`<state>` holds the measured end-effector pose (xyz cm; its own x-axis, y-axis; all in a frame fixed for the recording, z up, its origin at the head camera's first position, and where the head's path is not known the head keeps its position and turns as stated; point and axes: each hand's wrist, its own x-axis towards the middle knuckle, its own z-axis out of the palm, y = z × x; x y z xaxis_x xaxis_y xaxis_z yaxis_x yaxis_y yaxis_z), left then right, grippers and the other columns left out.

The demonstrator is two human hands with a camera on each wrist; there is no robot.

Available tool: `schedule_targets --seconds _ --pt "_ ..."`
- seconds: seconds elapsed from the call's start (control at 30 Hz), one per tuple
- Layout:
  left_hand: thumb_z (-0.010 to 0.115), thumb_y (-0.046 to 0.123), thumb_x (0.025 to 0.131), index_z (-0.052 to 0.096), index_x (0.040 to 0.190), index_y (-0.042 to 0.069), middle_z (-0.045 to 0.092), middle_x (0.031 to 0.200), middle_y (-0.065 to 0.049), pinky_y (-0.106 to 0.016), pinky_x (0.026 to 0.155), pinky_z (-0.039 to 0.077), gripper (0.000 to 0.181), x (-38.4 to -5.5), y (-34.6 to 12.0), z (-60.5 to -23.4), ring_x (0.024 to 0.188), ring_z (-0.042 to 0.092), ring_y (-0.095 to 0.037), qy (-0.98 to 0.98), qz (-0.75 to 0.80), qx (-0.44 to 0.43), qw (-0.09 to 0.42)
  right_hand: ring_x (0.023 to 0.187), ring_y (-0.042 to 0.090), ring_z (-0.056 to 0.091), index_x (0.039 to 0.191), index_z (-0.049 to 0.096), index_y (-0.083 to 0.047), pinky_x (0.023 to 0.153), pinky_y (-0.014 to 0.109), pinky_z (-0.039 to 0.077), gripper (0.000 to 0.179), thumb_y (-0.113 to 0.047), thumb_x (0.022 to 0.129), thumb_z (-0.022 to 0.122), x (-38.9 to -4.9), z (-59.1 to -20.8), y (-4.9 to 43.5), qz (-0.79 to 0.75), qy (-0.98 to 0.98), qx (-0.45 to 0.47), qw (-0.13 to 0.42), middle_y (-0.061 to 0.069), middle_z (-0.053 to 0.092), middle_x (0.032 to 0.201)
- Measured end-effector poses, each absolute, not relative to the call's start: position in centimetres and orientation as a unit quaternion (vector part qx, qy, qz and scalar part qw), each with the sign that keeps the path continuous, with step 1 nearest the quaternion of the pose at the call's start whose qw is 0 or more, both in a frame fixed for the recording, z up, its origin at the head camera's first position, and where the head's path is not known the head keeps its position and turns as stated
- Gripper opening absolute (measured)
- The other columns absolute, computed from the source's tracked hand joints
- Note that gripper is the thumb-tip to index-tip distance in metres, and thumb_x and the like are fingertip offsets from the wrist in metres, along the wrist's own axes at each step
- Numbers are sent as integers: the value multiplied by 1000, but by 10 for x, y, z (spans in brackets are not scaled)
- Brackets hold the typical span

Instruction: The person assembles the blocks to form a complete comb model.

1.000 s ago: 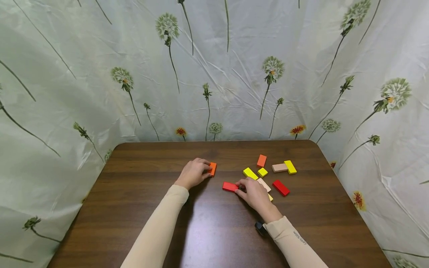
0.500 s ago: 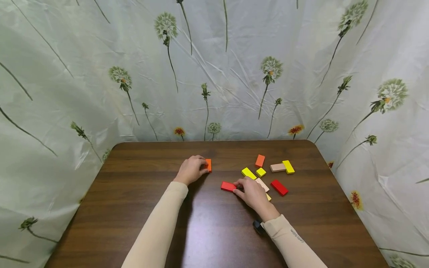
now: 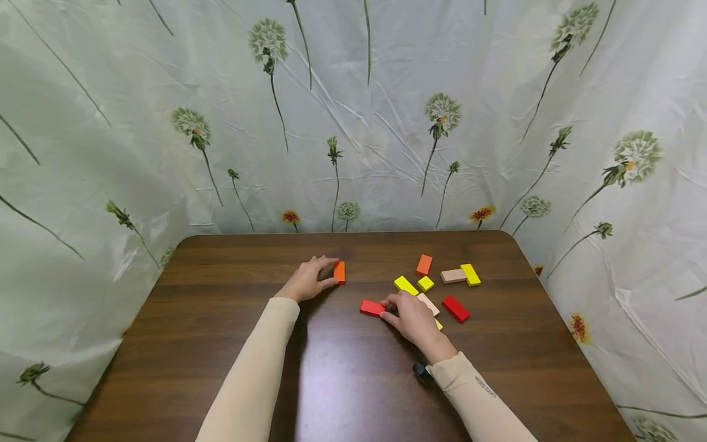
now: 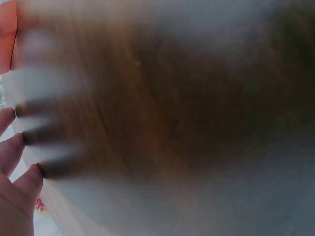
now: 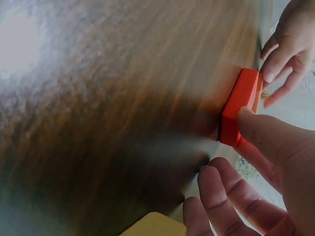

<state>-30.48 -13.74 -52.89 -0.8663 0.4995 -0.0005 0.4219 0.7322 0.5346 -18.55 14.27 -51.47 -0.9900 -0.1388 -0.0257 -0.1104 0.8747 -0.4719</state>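
Observation:
In the head view, my left hand (image 3: 307, 280) has thumb and forefinger at the two ends of an orange block (image 3: 340, 272) lying on the brown table (image 3: 232, 368). The left wrist view catches this orange block (image 4: 7, 44) at its upper left edge, with the other fingertips on the tabletop. My right hand (image 3: 414, 319) pinches the right end of a red block (image 3: 371, 307) between thumb and forefinger. Seen from the right wrist, the thumb lies against the red block (image 5: 240, 105), and the remaining fingers are loosely bent above the wood.
Right of and behind the right hand lie several blocks: another red block (image 3: 455, 309), an orange one (image 3: 424, 264), yellow ones (image 3: 470, 275) and pale wooden ones (image 3: 453, 276). A pale yellow block (image 5: 155, 226) sits partly under that hand. A flowered curtain (image 3: 386, 153) hangs behind the table.
The orange block has shifted slightly left with my left hand, and more of it now shows between thumb and forefinger. My right hand stays at the red block. The whole view has drifted a little.

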Motion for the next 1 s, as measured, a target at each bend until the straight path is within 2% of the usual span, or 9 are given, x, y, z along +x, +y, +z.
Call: schedule_targets --seconds 0.23,0.43,1.0 --pt "68 29 107 58 155 10 48 165 -24 -67 128 29 53 -306 -139 -525 158 33 -53 932 261 240 81 89 17 64 111 82 -15 79 42 58 21 -24 92 87 -186 -515 141 -245 967 -63 33 3 71 102" --pt "69 33 106 58 155 10 49 164 -24 -68 128 28 55 -308 -137 -524 158 35 -52 937 258 223 79 90 17 65 112 82 -15 79 42 59 22 -24 92 87 -186 -516 140 -246 967 -64 32 3 72 102" --pt "68 33 107 56 157 14 47 167 -22 -68 126 31 56 -311 -128 -521 158 32 -54 940 272 184 98 92 18 66 111 82 -16 81 41 58 22 -24 92 87 -188 -518 143 -260 964 -54 28 3 74 102"
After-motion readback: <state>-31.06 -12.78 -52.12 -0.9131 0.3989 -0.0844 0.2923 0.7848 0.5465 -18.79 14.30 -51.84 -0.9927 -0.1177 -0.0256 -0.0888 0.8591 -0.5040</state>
